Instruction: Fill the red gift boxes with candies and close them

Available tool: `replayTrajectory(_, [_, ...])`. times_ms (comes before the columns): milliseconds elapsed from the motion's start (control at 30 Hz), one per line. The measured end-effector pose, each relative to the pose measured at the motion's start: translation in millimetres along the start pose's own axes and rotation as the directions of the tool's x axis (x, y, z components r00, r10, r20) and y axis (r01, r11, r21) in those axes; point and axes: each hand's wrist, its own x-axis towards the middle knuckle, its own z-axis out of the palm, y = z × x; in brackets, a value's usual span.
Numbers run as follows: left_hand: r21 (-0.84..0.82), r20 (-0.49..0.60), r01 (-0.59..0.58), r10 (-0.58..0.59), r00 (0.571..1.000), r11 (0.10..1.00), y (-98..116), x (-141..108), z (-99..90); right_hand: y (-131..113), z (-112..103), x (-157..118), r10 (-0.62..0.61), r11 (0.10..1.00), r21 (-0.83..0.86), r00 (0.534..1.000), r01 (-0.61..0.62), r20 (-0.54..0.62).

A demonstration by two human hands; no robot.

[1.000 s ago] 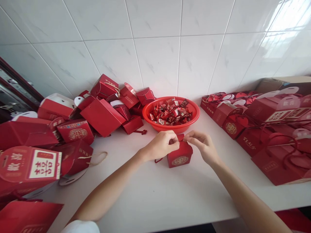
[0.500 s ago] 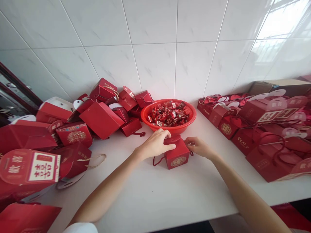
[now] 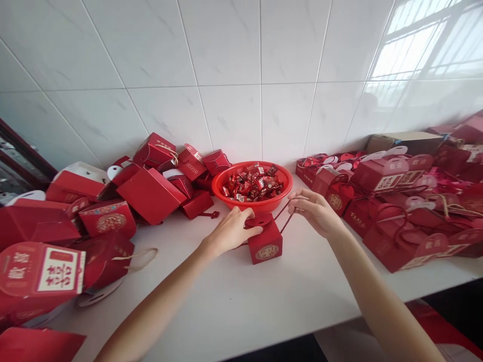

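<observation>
A small red box (image 3: 266, 244) with a round gold emblem stands upright on the white table (image 3: 241, 301), just in front of the red basket (image 3: 222, 188) of wrapped candies. My left hand (image 3: 234, 229) is closed on the box's top from the left, thumb on the near side and fingers behind. To the right and a little above the box, my right hand (image 3: 311, 208) pinches its dark red cord (image 3: 287, 223), which runs taut down to the box. Another part of the cord lies at the box's left side.
Red boxes (image 3: 151, 196) lie heaped on the left, one with a loose beige string (image 3: 141, 259). More red boxes with handles (image 3: 400, 241) fill the right side, before a brown carton (image 3: 407, 141). A tiled wall (image 3: 226, 115) stands behind.
My right hand has risen from the box's right side, drawing the cord up with it. My left hand keeps its hold on the box. The view has shifted slightly.
</observation>
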Motion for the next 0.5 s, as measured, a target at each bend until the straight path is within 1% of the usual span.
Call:
replayTrajectory(133, [0.078,-0.009,-0.032,0.033,0.999,0.996,14.6,0.1,-2.5,-11.1,16.9,3.0,-0.011,0.984,-0.175,0.994,0.03,0.109])
replayTrajectory(200, [0.073,0.034,-0.073,0.071,0.997,0.995,22.3,2.7,-8.2,-13.8,22.2,6.2,-0.005,0.965,-0.259,0.987,0.046,0.16])
replayTrajectory(233, [0.038,0.058,-0.094,0.091,0.994,0.995,25.7,4.3,-13.2,-15.0,23.6,8.0,-0.005,0.955,-0.292,0.985,0.057,0.175])
replayTrajectory(300, [-0.111,0.099,-0.107,0.118,0.988,0.988,31.8,7.2,-27.4,-18.0,23.7,12.0,-0.022,0.937,-0.34,0.984,0.082,0.176])
replayTrajectory(367, [-0.338,0.107,-0.073,0.115,0.988,0.939,38.7,8.0,-45.6,-23.2,21.7,16.2,-0.045,0.922,-0.373,0.986,0.103,0.159])
replayTrajectory(433, [-0.553,0.072,-0.063,0.123,0.99,0.831,47.9,6.2,-64.0,-31.4,19.6,20.0,-0.066,0.907,-0.403,0.987,0.122,0.149])
replayTrajectory(500, [-0.687,0.01,-0.111,0.163,0.987,0.718,59.7,2.7,-78.6,-42.5,19.1,22.5,-0.076,0.894,-0.428,0.986,0.133,0.147])
